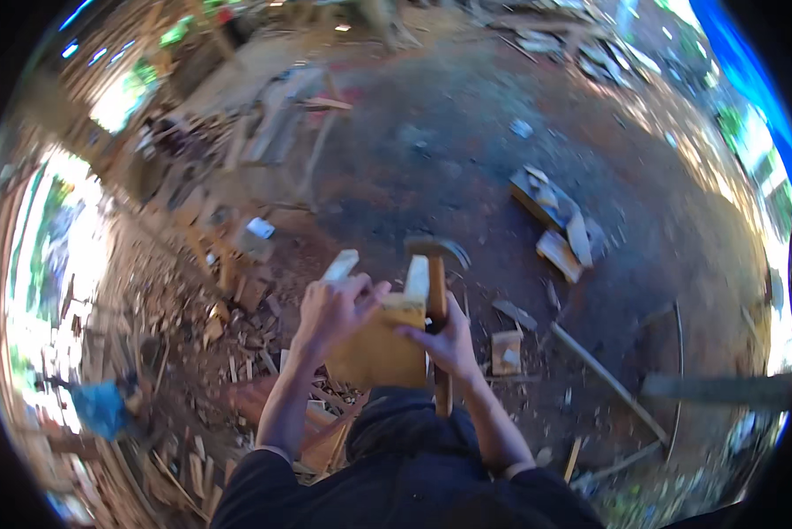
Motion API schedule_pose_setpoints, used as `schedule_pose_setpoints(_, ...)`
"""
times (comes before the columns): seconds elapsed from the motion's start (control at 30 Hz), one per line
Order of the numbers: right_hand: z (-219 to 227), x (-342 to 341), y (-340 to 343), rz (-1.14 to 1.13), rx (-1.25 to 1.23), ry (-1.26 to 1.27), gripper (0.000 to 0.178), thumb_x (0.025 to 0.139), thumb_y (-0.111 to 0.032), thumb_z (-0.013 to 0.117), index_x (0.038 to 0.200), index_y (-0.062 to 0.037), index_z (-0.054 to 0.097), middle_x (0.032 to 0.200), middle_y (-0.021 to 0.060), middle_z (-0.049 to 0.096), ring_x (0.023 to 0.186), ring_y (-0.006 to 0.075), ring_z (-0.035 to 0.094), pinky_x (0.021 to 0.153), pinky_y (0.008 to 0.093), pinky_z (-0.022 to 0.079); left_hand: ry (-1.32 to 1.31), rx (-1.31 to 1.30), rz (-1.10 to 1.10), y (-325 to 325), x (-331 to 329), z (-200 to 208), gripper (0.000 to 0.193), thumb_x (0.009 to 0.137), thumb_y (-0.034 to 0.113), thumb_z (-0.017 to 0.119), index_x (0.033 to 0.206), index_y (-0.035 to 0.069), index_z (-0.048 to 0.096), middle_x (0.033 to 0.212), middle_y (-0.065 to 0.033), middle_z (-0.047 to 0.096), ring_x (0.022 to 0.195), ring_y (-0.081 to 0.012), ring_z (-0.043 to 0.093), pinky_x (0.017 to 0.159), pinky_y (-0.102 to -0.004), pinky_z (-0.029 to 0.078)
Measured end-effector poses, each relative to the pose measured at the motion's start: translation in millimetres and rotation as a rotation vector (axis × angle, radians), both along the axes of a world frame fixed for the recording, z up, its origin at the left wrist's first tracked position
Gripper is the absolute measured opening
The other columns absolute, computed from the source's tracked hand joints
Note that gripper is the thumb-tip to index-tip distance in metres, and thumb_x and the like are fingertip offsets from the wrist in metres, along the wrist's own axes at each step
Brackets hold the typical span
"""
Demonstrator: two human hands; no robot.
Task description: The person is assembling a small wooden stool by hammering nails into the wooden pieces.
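Hammer, brown-handled, dark-headed, clamped in right hand, just right of the flat yellow-brown wooden board; left hand, grip unclear, at its far-left corner. Steadying, seemingly; next move likely calls for freeing the hammer.

Head-worn fisheye | facing down | left hand, right hand near | ground farther | edges seemingly blurred
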State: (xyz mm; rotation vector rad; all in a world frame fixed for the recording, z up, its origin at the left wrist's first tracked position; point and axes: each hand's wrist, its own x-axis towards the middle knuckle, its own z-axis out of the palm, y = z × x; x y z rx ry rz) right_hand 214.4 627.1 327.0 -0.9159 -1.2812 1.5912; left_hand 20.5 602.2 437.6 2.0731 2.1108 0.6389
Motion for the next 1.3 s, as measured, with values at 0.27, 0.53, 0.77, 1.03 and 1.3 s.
schedule_pose_setpoints(0.27,-42.1,-5.5,219.2,-0.196,-0.106,-0.315,0.048,0.075,-0.019,0.092,0.106,-0.0033,0.060,0.085,-0.0025,0.059,0.078,0.0061,0.055,0.068,0.0243,0.048,-0.646,0.471,0.296,254.0,-73.4,-200.7,0.060,0.100,0.053,0.058,0.136,0.006,0.057,0.124,-0.0148,0.066,0.114,-0.0228,0.064,0.100,-0.0399,0.049)
schedule_pose_setpoints(0.53,-216.8,43.0,460.0,-0.628,-0.505,-0.170,0.052,0.074,-0.032,0.092,0.099,-0.0038,0.056,0.078,0.0015,0.061,0.068,0.0078,0.061,0.060,0.0249,0.051,-1.111,-0.685,0.047,524.1,-9.3,-346.2,0.057,0.104,0.048,0.055,0.136,0.001,0.058,0.127,-0.0094,0.066,0.114,-0.0189,0.061,0.100,-0.0325,0.046)
schedule_pose_setpoints(0.77,-424.7,30.0,615.3,-0.847,-0.672,0.195,0.044,0.082,-0.026,0.087,0.098,-0.0056,0.053,0.073,-0.0011,0.057,0.043,0.0053,0.047,0.040,0.0218,0.040,-0.624,-0.569,-0.127,763.7,36.3,-504.4,0.060,0.094,0.053,0.066,0.121,0.000,0.067,0.108,-0.0157,0.074,0.102,-0.0229,0.070,0.089,-0.0348,0.052)
schedule_pose_setpoints(1.03,-618.3,30.0,743.4,-1.184,-0.815,0.332,0.038,0.085,-0.022,0.085,0.098,-0.0067,0.052,0.072,-0.0020,0.054,0.044,0.0070,0.047,0.039,0.0249,0.039,-0.327,-0.716,-0.284,942.1,107.4,-698.8,0.070,0.089,0.069,0.061,0.120,0.006,0.069,0.111,-0.0199,0.073,0.109,-0.0350,0.069,0.093,-0.0424,0.051)
schedule_pose_setpoints(1.3,-712.2,42.4,800.2,-1.465,-0.887,0.218,0.051,0.078,-0.029,0.090,0.095,-0.0063,0.048,0.075,0.0009,0.055,0.046,0.0096,0.050,0.040,0.0265,0.043,-0.350,-0.866,-0.386,1006.3,140.0,-819.9,0.075,0.092,0.069,0.057,0.127,0.003,0.066,0.119,-0.0219,0.070,0.115,-0.0365,0.066,0.099,-0.0421,0.048)
